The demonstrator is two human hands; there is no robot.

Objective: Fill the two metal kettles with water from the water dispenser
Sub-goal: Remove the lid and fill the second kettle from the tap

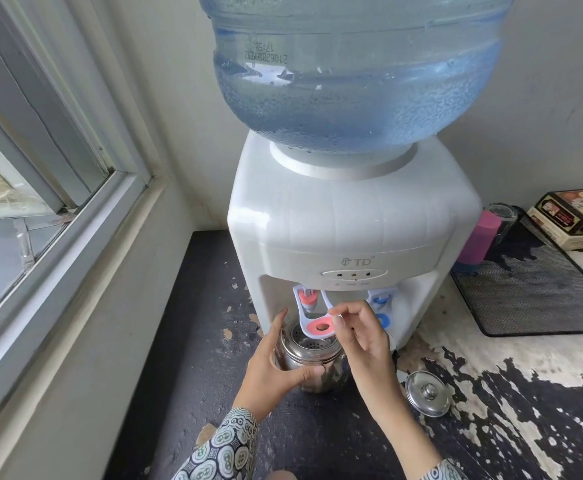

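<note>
A white water dispenser with a big blue bottle stands on the counter. Under its red tap stands a lidless metal kettle, a perforated strainer showing in its mouth. My left hand grips the kettle's side, thumb across the front. My right hand pinches the edge of the red tap lever above the kettle. The kettle's round metal lid lies on the counter to the right. Only one kettle is in view.
The blue tap sits right of my right hand. A window frame runs along the left wall. A black mesh mat, a pink bottle and a printed box lie to the right. The counter has peeling dark paint.
</note>
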